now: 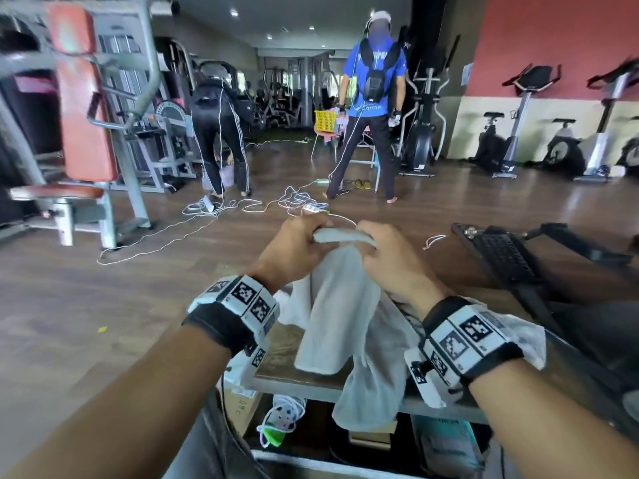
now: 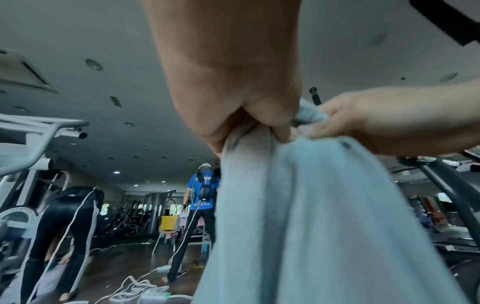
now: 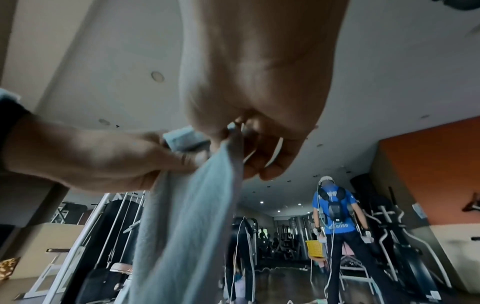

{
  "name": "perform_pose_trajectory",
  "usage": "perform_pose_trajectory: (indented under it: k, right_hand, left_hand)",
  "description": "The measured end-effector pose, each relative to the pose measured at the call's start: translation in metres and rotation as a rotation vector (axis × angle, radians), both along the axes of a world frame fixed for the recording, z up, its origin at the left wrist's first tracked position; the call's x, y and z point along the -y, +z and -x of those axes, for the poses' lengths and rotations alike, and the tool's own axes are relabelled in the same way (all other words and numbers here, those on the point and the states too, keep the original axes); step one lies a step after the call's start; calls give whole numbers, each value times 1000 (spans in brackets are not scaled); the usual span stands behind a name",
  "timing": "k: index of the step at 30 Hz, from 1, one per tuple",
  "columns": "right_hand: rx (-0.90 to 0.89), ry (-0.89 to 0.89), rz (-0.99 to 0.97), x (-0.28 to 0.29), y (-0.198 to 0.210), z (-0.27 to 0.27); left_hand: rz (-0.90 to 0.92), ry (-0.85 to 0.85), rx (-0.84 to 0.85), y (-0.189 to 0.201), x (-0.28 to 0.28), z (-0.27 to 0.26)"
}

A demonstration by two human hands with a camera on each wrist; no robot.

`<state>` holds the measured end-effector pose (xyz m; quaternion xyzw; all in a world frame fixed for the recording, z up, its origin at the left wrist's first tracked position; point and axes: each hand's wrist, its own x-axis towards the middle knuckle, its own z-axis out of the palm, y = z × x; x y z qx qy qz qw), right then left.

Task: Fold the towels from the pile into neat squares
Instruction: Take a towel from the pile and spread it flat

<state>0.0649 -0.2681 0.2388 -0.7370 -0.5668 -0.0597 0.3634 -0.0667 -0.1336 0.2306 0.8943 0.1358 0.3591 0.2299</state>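
Note:
A white towel [image 1: 340, 305] hangs in the air over the small table [image 1: 283, 347], held by its top edge. My left hand [image 1: 297, 243] and my right hand [image 1: 387, 250] grip that edge close together, thumbs and fingers pinching the cloth. The towel's lower part drapes down onto the table and over its front edge. In the left wrist view the towel [image 2: 311, 216] falls from the left hand [image 2: 249, 115], with the right hand [image 2: 376, 123] beside it. In the right wrist view the towel [image 3: 187, 205] hangs from the right hand [image 3: 254, 131]. More white towels [image 1: 522, 337] lie crumpled under my right wrist.
Two people [image 1: 366, 108] stand ahead on the wooden floor among loose white cables [image 1: 242, 205]. A weight machine with an orange pad [image 1: 83, 108] stands at left. Exercise bikes [image 1: 518, 133] line the right wall, and a dark treadmill frame [image 1: 511, 257] lies at right. Boxes sit under the table.

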Motion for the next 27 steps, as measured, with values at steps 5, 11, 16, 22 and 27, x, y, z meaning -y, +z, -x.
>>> perform_pose_trajectory:
  k: [5, 11, 16, 22, 27]
  right_hand:
    - [-125, -90, -198, 5, 25, -21]
    - [-111, -163, 94, -5, 7, -61]
    - [44, 8, 175, -38, -20, -44]
    - [142, -145, 94, -43, 1, -56]
    - [-43, -213, -295, -42, 22, -93]
  left_hand:
    - [88, 201, -94, -26, -35, 4]
    - [250, 181, 54, -10, -46, -22]
    - [128, -174, -181, -2, -40, -59]
    - [-77, 32, -166, -26, -70, -51]
    - [101, 392, -188, -66, -118, -21]
